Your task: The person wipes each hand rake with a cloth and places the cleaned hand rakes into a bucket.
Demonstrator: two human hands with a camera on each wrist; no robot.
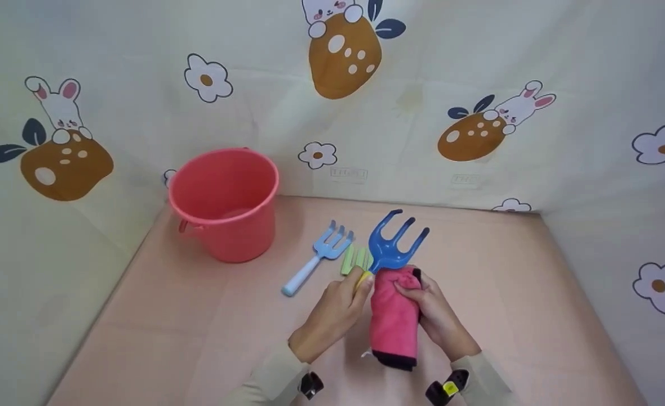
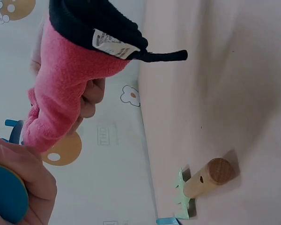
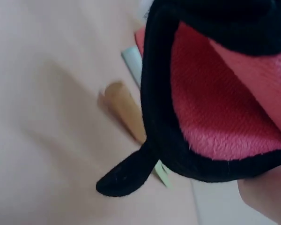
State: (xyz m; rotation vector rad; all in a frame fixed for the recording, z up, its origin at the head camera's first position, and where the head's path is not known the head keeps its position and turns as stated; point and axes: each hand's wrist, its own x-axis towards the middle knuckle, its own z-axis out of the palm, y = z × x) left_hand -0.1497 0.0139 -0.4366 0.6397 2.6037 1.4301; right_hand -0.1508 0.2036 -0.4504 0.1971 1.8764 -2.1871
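Note:
My left hand (image 1: 335, 307) grips the yellow handle of a blue three-pronged hand fork (image 1: 390, 251), its prongs pointing up and away. In the left wrist view the handle's blue end cap (image 2: 8, 193) shows in the fist. My right hand (image 1: 438, 313) holds a folded pink cloth (image 1: 393, 321) with black edging, thumb pressed on its front. The cloth's upper end lies right at the base of the fork's head. A white label (image 2: 113, 44) and a black loop (image 2: 166, 56) hang at its lower end.
A light blue hand fork (image 1: 317, 259) lies left of the hands. Beside it is a green rake head (image 1: 356, 259) with a wooden handle (image 2: 208, 176), partly hidden behind my left hand. A red bucket (image 1: 239, 237) stands at the back left, near the printed fabric wall (image 1: 265, 113).

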